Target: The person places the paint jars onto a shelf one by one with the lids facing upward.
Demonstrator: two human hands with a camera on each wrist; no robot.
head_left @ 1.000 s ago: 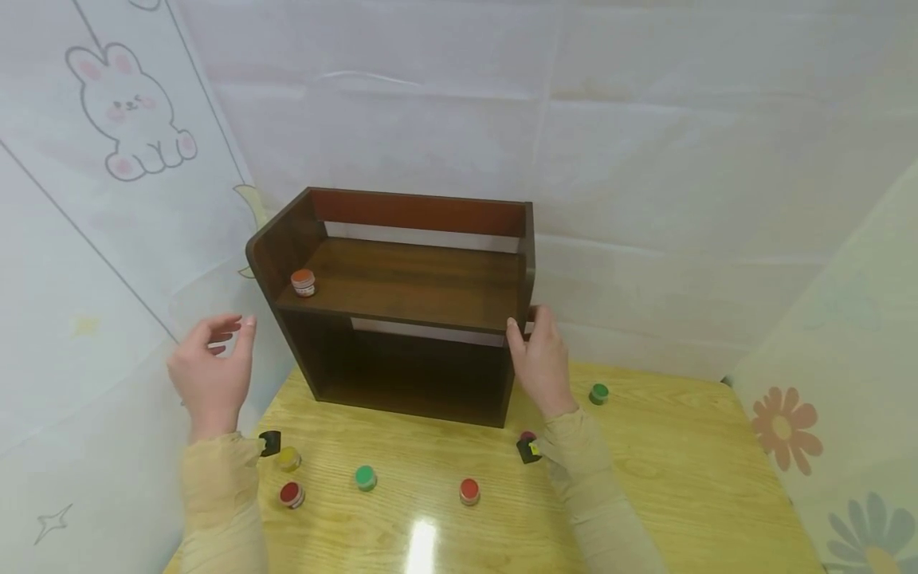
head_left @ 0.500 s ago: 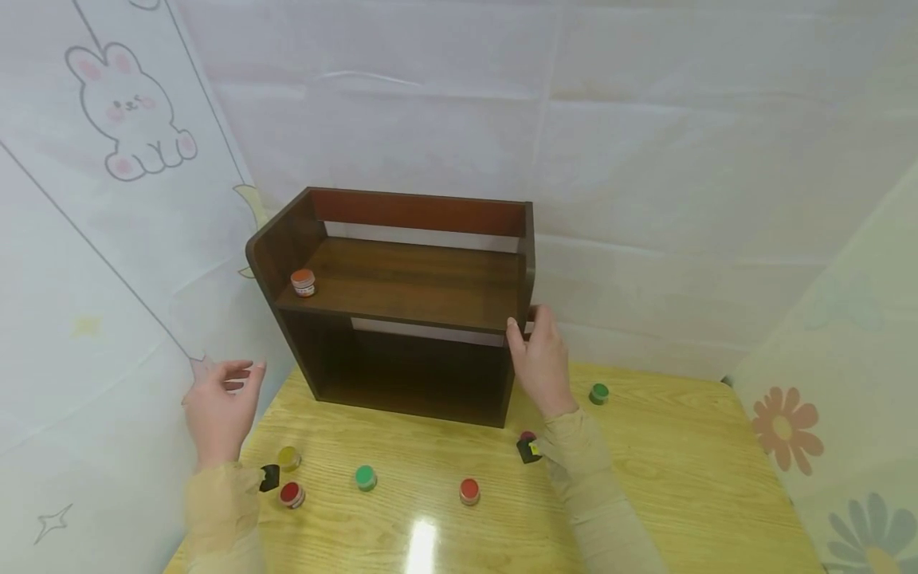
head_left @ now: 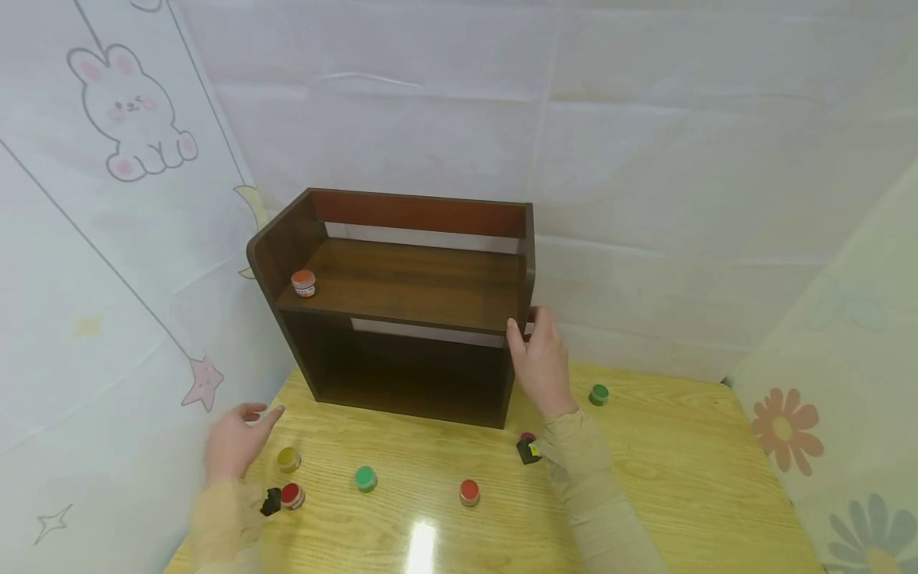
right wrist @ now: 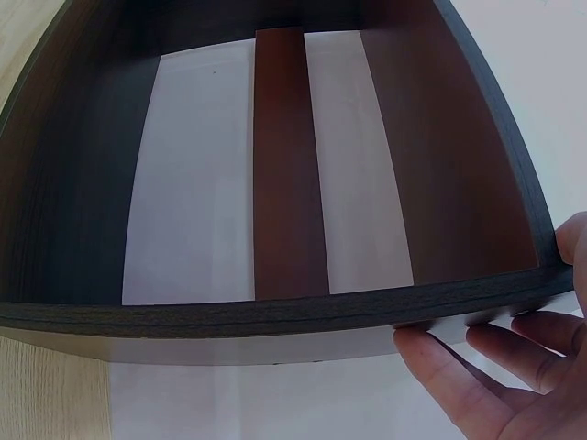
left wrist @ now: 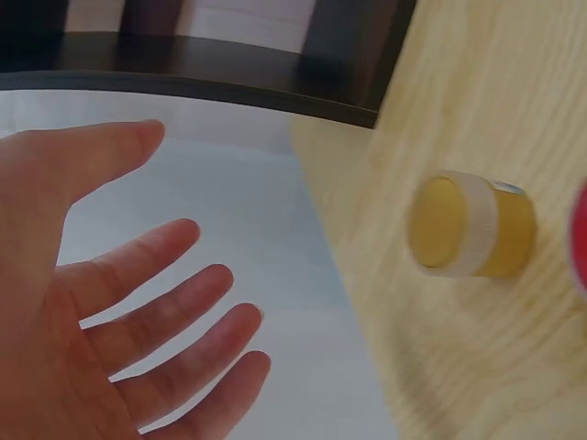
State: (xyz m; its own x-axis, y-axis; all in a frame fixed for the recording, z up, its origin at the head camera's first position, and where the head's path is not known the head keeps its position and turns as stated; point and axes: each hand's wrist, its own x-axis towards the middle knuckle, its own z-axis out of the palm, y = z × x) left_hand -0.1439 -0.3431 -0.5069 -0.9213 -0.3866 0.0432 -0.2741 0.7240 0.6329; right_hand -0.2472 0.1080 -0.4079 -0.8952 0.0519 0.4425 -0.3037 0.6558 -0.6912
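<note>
A dark brown two-tier wooden shelf (head_left: 416, 279) stands at the back of the table. My right hand (head_left: 543, 363) holds its right side panel, thumb at the front edge and fingers along the outer face, as the right wrist view also shows. Low at the left, my left hand (head_left: 235, 446) is in the air with spread, bare fingers (left wrist: 174, 316). Beside it on the table is a small yellow-lidded jar (head_left: 288, 459), untouched; a dark red jar (head_left: 291, 495) sits just nearer. An orange-lidded jar (head_left: 304, 283) rests at the upper tier's left end.
On the wood-grain table (head_left: 681, 478) stand a light green jar (head_left: 365, 478), a red jar (head_left: 469, 492) and, right of the shelf, a dark green jar (head_left: 598, 394). The right wrist camera (head_left: 529, 450) partly hides a pinkish lid. Printed cloth walls (head_left: 645, 199) enclose the back and sides.
My left hand has come down and a little to the right, from beside the shelf toward the yellow jar. The right hand, the shelf and the jars have stayed put.
</note>
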